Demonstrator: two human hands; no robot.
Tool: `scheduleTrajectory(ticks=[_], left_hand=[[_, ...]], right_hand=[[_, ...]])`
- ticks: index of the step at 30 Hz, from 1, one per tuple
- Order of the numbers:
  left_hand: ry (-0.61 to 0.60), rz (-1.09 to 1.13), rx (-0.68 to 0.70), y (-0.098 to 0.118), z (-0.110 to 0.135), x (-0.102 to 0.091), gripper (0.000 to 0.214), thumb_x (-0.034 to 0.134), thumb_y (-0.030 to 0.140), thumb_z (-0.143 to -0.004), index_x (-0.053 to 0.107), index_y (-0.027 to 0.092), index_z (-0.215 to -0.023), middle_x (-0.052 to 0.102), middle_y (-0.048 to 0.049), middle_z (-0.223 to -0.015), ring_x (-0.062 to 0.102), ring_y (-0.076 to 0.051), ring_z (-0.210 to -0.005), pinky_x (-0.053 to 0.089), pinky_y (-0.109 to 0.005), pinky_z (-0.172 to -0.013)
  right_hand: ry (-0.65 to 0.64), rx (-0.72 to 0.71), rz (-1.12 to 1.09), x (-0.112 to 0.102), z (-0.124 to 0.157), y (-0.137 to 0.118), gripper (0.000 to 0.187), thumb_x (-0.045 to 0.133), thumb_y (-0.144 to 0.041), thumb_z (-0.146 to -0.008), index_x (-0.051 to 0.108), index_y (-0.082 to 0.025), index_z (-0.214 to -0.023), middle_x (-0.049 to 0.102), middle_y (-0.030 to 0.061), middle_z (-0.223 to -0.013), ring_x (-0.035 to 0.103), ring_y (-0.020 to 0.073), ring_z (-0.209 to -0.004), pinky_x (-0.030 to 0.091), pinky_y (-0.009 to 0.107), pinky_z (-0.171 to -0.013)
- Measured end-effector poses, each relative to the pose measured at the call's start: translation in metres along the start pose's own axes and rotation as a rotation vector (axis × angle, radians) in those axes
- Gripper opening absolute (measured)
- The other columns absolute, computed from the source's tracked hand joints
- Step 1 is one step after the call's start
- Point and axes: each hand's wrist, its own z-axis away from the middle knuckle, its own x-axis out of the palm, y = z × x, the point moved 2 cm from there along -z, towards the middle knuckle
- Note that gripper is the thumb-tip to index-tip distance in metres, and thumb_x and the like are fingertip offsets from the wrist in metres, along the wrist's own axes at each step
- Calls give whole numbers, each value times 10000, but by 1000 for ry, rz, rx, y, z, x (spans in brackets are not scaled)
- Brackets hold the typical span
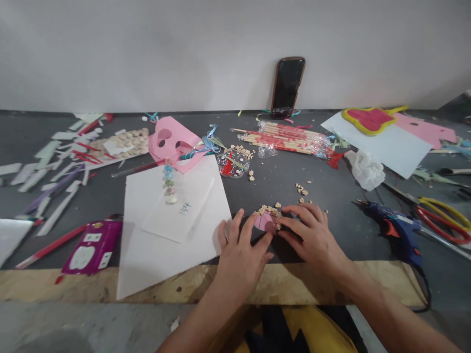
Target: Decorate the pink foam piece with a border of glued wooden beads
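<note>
On the dark tabletop lies a small pink disc (267, 223), its upper and right edges lined with small flower-shaped wooden pieces (270, 209). My left hand (241, 250) holds the disc between index finger and thumb, its other fingers stretched toward the white sheet. My right hand (312, 235) has its fingertips closed at the disc's right edge, around one of the small wooden pieces there. More loose wooden pieces (300, 189) lie just beyond the right hand. A round tray of beads (233, 164) sits farther back, with wooden pieces around it.
A blue glue gun (395, 228) and scissors (441, 215) lie right, near crumpled tissue (366, 169). Bagged sticks (290, 138) lie behind; a phone (288, 87) leans on the wall. Left are white foam board (147, 264), a pink mask (172, 139), a purple packet (93, 245) and strips (59, 208).
</note>
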Motion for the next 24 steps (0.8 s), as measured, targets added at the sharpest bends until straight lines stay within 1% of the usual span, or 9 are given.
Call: scheduleTrajectory(ticks=[3,6,8,11,13,16,18,20,24], left_hand=[[20,-6,-4,0,1,0,345,580,433,-845,617,363,-1182,466,-100,-1396,298,-375,-1349,241,-648,-1035],[15,-8,-16,1,0,-2,324,605,412,-833,628,365,-1153,475,-87,-1389,310,-366,-1346,245,-642,-1039],[15,-8,-16,2,0,-4,321,613,402,-830,627,369,-1149,484,-85,-1381,323,-365,-1341,253,-642,-1035],[30,-17,-18,3,0,-5,293,629,405,-817,651,353,-1104,504,-98,-1359,344,-374,-1327,262,-648,-1023],[34,-22,-23,3,0,-6,280,641,408,-807,664,342,-1078,505,-99,-1357,347,-378,-1324,257,-648,-1025],[40,-16,-34,1,3,-9,267,635,404,-813,666,336,-1070,504,-90,-1365,342,-371,-1328,245,-639,-1033],[53,-1,-43,-2,5,-12,251,617,388,-830,665,329,-1069,507,-89,-1365,343,-365,-1328,242,-630,-1035],[73,23,-66,-6,9,-16,233,598,357,-848,666,321,-1068,512,-91,-1363,339,-357,-1332,244,-616,-1036],[153,63,-121,-14,15,-22,208,561,279,-876,674,303,-1049,540,-85,-1335,332,-332,-1342,235,-585,-1046]], right_hand=[[51,23,-16,-5,-5,8,184,575,-278,-875,690,-270,-1018,646,69,-1107,498,259,-1072,428,434,-863],[74,56,13,-8,-17,18,199,523,-237,-901,690,-255,-1006,654,73,-1085,505,251,-1035,428,424,-832],[48,48,59,-6,-25,22,218,511,-219,-906,694,-266,-1014,655,66,-1097,489,260,-1043,410,435,-826],[-29,-6,119,0,-36,25,225,536,-222,-894,697,-306,-1027,634,52,-1160,456,279,-1076,381,442,-806],[-58,-32,138,3,-39,26,206,551,-239,-888,703,-320,-1001,624,43,-1182,447,280,-1080,370,437,-791],[-24,-5,141,1,-40,27,174,549,-259,-892,709,-296,-950,631,45,-1168,454,274,-1066,373,436,-794],[32,34,113,-4,-37,24,169,544,-264,-897,706,-280,-944,640,55,-1143,469,267,-1054,390,432,-802],[64,32,55,-10,-33,15,164,549,-268,-896,704,-282,-949,644,57,-1122,484,256,-1051,409,420,-811],[31,-40,-33,-12,-28,-11,175,551,-252,-900,702,-305,-971,642,42,-1126,497,239,-1057,411,414,-852]])
